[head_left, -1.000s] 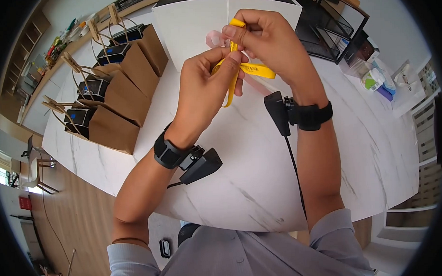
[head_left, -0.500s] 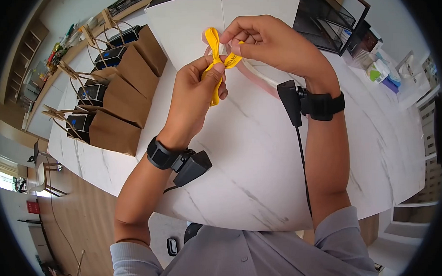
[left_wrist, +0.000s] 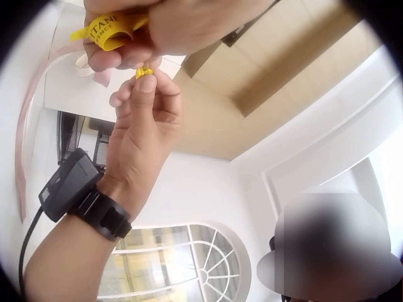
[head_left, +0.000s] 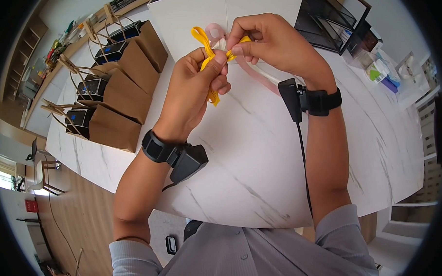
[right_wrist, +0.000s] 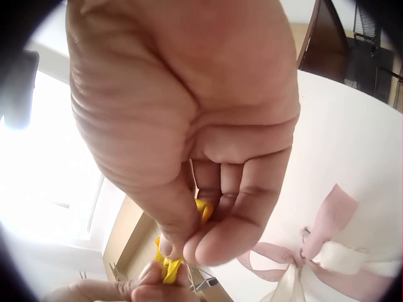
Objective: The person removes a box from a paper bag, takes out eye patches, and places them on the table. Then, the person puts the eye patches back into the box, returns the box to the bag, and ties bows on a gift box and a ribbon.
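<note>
A yellow printed ribbon (head_left: 201, 37) is held between both hands above the table; one loop stands up at the left and an end hangs below the fingers. The left hand (head_left: 192, 83) pinches it between thumb and curled fingers. Close beside it, the right hand (head_left: 276, 46) pinches another part with thumb and forefinger. In the left wrist view a printed loop of the ribbon (left_wrist: 108, 30) curls out by the nearer hand. The right wrist view shows the yellow ribbon (right_wrist: 170, 269) bunched between the fingertips of both hands.
Behind the hands, a pink and white bow (right_wrist: 302, 255) lies against a white box (head_left: 188, 22). Several brown paper bags (head_left: 111, 129) with clothespins on their handles line the left side. A black mesh rack (head_left: 322, 27) and small packets (head_left: 382, 76) stand at the right.
Over the last second the hands drew apart, then came close again. The upper loop now leans left, and the right hand has moved back toward the left hand's fingertips.
</note>
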A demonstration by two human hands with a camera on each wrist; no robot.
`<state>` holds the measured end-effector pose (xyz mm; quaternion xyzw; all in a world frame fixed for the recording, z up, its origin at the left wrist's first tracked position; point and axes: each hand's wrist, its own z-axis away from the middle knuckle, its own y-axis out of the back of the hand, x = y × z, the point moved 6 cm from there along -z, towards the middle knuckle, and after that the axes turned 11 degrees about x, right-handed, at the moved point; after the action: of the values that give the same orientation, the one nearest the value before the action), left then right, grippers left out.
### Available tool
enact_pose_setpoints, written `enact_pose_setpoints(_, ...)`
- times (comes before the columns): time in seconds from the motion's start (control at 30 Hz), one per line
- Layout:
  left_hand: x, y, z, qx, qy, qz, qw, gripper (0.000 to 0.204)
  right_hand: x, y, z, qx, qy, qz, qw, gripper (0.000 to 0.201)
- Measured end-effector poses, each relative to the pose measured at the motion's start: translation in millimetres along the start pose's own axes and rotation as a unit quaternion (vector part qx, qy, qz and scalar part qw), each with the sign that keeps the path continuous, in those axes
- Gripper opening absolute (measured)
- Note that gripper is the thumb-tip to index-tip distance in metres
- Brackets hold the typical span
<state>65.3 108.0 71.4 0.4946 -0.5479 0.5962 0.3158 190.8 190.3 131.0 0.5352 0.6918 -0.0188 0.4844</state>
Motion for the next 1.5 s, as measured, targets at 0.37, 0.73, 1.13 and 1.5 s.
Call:
enact_pose_setpoints(0.37, -4, 12, 12, 0.029, -0.021, -0.002, 0.999, 0.017, -7, -3, 5, 0.008, -0.033, -0.042, 0.999, 0.018)
enact_pose_setpoints(0.73, -2, 13, 12, 0.010, -0.049, -0.036, 0.998, 0.026, 3, -15, -4, 0.075, -0.074, -0.098, 0.990, 0.024)
enact_pose_setpoints(1.13, 3, 39, 13, 0.040, -0.013, -0.038, 0.998, 0.021, 7, -25, -3, 0.051, -0.099, -0.122, 0.986, 0.029)
enact_pose_setpoints(1.5, 4, 56, 15, 0.101, -0.062, -0.010, 0.993, 0.027, 7, -59, 5, -0.044, -0.149, -0.071, 0.985, 0.021)
